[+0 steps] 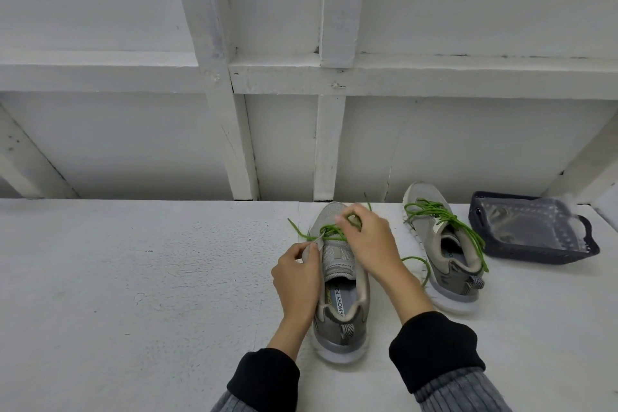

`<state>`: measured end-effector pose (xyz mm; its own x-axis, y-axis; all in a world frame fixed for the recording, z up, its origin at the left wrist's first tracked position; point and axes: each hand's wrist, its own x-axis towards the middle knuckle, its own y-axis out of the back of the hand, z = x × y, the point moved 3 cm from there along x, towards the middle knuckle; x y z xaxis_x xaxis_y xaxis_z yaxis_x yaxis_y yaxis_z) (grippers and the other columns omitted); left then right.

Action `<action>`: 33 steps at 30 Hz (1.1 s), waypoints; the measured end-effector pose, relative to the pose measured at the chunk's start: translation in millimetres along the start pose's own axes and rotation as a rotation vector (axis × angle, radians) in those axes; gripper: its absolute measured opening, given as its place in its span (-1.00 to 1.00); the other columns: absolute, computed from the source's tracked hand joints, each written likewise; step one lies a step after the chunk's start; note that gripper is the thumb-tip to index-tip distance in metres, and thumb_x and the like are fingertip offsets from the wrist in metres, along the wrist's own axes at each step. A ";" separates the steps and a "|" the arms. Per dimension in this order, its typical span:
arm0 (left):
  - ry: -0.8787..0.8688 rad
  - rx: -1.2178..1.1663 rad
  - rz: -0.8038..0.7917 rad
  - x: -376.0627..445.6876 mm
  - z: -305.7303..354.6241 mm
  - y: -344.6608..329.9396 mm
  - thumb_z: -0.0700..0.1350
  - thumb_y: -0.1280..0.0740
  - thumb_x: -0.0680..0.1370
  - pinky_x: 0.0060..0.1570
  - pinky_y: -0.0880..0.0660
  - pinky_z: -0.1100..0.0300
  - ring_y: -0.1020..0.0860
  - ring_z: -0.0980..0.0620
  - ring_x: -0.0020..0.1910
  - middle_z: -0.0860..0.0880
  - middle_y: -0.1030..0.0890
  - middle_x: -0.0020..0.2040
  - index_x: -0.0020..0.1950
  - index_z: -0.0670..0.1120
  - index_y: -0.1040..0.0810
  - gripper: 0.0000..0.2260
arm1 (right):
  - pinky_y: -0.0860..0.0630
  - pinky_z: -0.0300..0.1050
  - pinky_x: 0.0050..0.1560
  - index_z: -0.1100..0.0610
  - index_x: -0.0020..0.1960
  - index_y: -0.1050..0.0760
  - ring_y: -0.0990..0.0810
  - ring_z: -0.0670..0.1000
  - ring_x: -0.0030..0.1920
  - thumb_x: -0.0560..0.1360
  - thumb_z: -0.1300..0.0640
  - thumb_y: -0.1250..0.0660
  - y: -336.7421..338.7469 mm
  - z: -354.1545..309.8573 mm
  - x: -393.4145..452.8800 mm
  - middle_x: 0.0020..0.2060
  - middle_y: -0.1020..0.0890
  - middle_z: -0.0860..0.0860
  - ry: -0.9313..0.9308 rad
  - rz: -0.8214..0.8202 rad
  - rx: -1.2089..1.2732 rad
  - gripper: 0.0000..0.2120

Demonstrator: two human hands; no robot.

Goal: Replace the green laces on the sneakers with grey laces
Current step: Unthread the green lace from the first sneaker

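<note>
Currently a strand of the green lace [329,233] is pinched by the left hand [298,273] at the near sneaker [341,281], its grip clenched beside the eyelets; another strand nearer that sneaker's toe is grasped by the right hand [369,237]. Loose green ends are trailed over the white counter [133,278] beside that sneaker. To its right, the second sneaker [441,251] is seen fully green-laced, with a dark basket [531,227] beyond. No grey laces can be made out; unlacing is judged barely begun.
</note>
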<state>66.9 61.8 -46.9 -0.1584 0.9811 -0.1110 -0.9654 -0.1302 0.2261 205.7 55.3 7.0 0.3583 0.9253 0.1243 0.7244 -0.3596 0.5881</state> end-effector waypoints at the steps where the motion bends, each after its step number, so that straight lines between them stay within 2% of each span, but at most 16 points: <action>1: 0.002 -0.004 -0.004 -0.3 0.5 -0.1 -0.05 -0.34 0.54 -0.20 -0.40 0.30 -0.55 0.25 -0.16 0.18 -0.63 -0.22 -0.15 0.09 -0.63 -0.89 | -0.37 -0.15 -0.19 -0.05 -0.04 -0.55 -0.55 -0.08 -0.17 0.54 -0.08 -0.30 -4.4 1.8 -0.7 -0.21 -0.59 -0.13 -0.020 -0.040 -0.164 -0.87; 2: 0.001 -0.006 -0.006 -0.6 1.0 0.0 -0.06 -0.34 0.54 -0.21 -0.38 0.35 -0.55 0.25 -0.17 0.18 -0.63 -0.22 -0.15 0.08 -0.63 -0.89 | -0.40 -0.15 -0.14 -0.06 0.02 -0.58 -0.58 -0.02 -0.06 0.53 -0.11 -0.30 -8.1 2.4 -1.7 -0.10 -0.63 -0.11 -0.028 -0.066 -0.308 -0.82; 4: -0.005 -0.007 -0.009 -0.8 1.4 0.2 -0.07 -0.34 0.54 -0.24 -0.36 0.39 -0.55 0.26 -0.18 0.18 -0.63 -0.22 -0.14 0.07 -0.64 -0.89 | -0.44 -0.12 -0.08 -0.04 0.06 -0.62 -0.59 0.04 0.02 0.52 -0.13 -0.31 -12.7 0.5 -2.8 0.01 -0.65 -0.06 -0.014 -0.081 -0.477 -0.76; 6: -0.009 -0.004 -0.007 -1.0 1.5 0.2 -0.07 -0.34 0.54 -0.25 -0.35 0.40 -0.55 0.27 -0.19 0.18 -0.63 -0.23 -0.14 0.07 -0.64 -0.89 | -0.43 -0.12 -0.10 -0.03 0.03 -0.65 -0.58 0.05 0.01 0.53 -0.13 -0.30 -14.1 1.1 -2.7 0.00 -0.64 -0.05 -0.022 -0.084 -0.508 -0.77; 8: -0.008 -0.004 -0.006 -0.7 1.2 0.2 -0.07 -0.34 0.54 -0.25 -0.35 0.40 -0.55 0.26 -0.18 0.17 -0.63 -0.23 -0.15 0.07 -0.64 -0.89 | -0.36 -0.12 -0.10 -0.05 0.00 -0.64 -0.52 0.02 0.04 0.54 -0.10 -0.30 -17.8 5.9 -1.1 -0.03 -0.53 -0.07 -0.011 -0.112 -0.482 -0.81; 11: -0.007 -0.003 -0.005 -0.7 1.1 0.4 -0.07 -0.34 0.54 -0.27 -0.33 0.44 -0.54 0.27 -0.20 0.18 -0.62 -0.25 -0.16 0.06 -0.63 -0.89 | -0.31 -0.14 -0.06 -0.03 -0.16 -0.53 -0.42 -0.01 0.04 0.54 0.02 -0.31 -20.5 14.6 -0.2 -0.13 -0.43 -0.09 -0.016 -0.111 -0.108 -0.88; 15: -0.013 -0.005 -0.004 -0.9 1.0 0.2 -0.06 -0.34 0.54 -0.24 -0.34 0.42 -0.55 0.24 -0.17 0.19 -0.62 -0.23 -0.19 0.10 -0.61 -0.87 | -0.50 -0.23 -0.02 0.09 -0.13 -0.41 -0.60 -0.04 -0.02 0.63 0.10 -0.17 -4.0 15.9 -4.8 -0.09 -0.65 0.02 -0.057 0.005 0.441 -0.82; 17: -0.013 -0.001 -0.002 -1.5 1.5 0.1 -0.07 -0.34 0.54 -0.24 -0.34 0.42 -0.54 0.25 -0.18 0.19 -0.62 -0.25 -0.21 0.12 -0.60 -0.85 | -0.56 -0.20 -0.08 0.14 -0.11 -0.38 -0.62 0.02 -0.17 0.64 0.09 -0.14 4.1 14.3 -4.9 -0.25 -0.65 0.07 -0.038 0.053 0.523 -0.81; 20: -0.012 0.004 0.003 -0.9 0.9 0.2 -0.08 -0.34 0.54 -0.23 -0.34 0.43 -0.54 0.26 -0.19 0.20 -0.61 -0.26 -0.19 0.11 -0.60 -0.86 | -0.40 -0.16 -0.37 0.13 -0.13 -0.41 -0.36 0.04 -0.40 0.62 0.08 -0.20 14.6 15.2 -3.5 -0.41 -0.40 0.13 -0.013 0.200 0.469 -0.82; 22: -0.010 0.004 0.002 -0.5 -0.2 0.1 -0.08 -0.34 0.55 -0.23 -0.34 0.43 -0.53 0.28 -0.20 0.19 -0.61 -0.24 -0.14 0.07 -0.63 -0.89 | -0.28 -0.16 -0.38 0.11 -0.14 -0.46 -0.29 -0.04 -0.42 0.60 0.05 -0.25 24.6 18.9 -3.6 -0.40 -0.40 0.20 0.026 0.295 0.359 -0.82; 24: -0.009 0.004 0.003 -0.1 -1.4 -0.4 -0.07 -0.34 0.55 -0.21 -0.36 0.39 -0.54 0.26 -0.18 0.18 -0.62 -0.22 -0.11 0.05 -0.65 -0.90 | -0.25 -0.13 -0.40 0.07 -0.13 -0.48 -0.29 -0.05 -0.46 0.59 0.01 -0.25 30.4 26.9 -3.1 -0.44 -0.43 0.12 0.041 0.290 0.154 -0.81; 27: -0.014 -0.003 0.003 -0.2 -2.4 -1.1 -0.07 -0.34 0.55 -0.19 -0.38 0.34 -0.55 0.23 -0.17 0.18 -0.62 -0.21 -0.12 0.05 -0.64 -0.90 | -0.27 -0.11 -0.40 -0.01 -0.14 -0.46 -0.43 0.02 -0.38 0.59 0.00 -0.23 30.4 51.9 -3.3 -0.44 -0.46 -0.05 -0.032 0.214 -0.249 -0.85; 29: -0.017 0.003 0.001 -0.1 -2.3 -1.0 -0.07 -0.34 0.55 -0.20 -0.38 0.36 -0.54 0.25 -0.17 0.19 -0.62 -0.22 -0.11 0.04 -0.65 -0.90 | -0.40 -0.10 -0.30 -0.07 -0.15 -0.45 -0.53 0.06 -0.24 0.57 0.07 -0.25 22.1 70.0 -5.9 -0.31 -0.53 -0.06 -0.086 0.099 -0.284 -0.87; 30: -0.020 0.004 -0.001 0.1 -2.2 -0.9 -0.07 -0.34 0.55 -0.21 -0.37 0.39 -0.54 0.26 -0.18 0.19 -0.61 -0.22 -0.11 0.04 -0.64 -0.90 | -0.46 -0.05 -0.16 -0.09 -0.15 -0.47 -0.54 0.05 -0.14 0.56 0.08 -0.26 16.7 77.0 -7.8 -0.22 -0.56 -0.07 -0.115 0.048 -0.273 -0.87; 32: -0.029 0.001 -0.010 0.3 -1.4 -0.9 -0.07 -0.34 0.55 -0.22 -0.36 0.42 -0.54 0.25 -0.18 0.19 -0.61 -0.22 -0.12 0.05 -0.64 -0.90 | -0.38 0.05 0.10 -0.11 -0.07 -0.55 -0.48 0.00 0.03 0.56 0.05 -0.26 9.7 79.3 -12.3 -0.08 -0.55 -0.11 -0.162 0.014 -0.298 -0.88; 33: -0.036 0.003 -0.012 0.5 -0.8 -0.8 -0.07 -0.34 0.55 -0.22 -0.36 0.42 -0.54 0.25 -0.18 0.19 -0.62 -0.22 -0.13 0.05 -0.64 -0.90 | -0.33 0.08 0.16 -0.11 -0.04 -0.57 -0.45 0.00 0.09 0.56 0.03 -0.25 8.0 76.7 -13.3 -0.04 -0.54 -0.12 -0.154 0.052 -0.298 -0.87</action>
<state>67.4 62.3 -47.9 -0.1388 0.9872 -0.0789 -0.9665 -0.1177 0.2281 251.9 30.9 -51.3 0.4915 0.8693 0.0519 0.5072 -0.3342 0.7944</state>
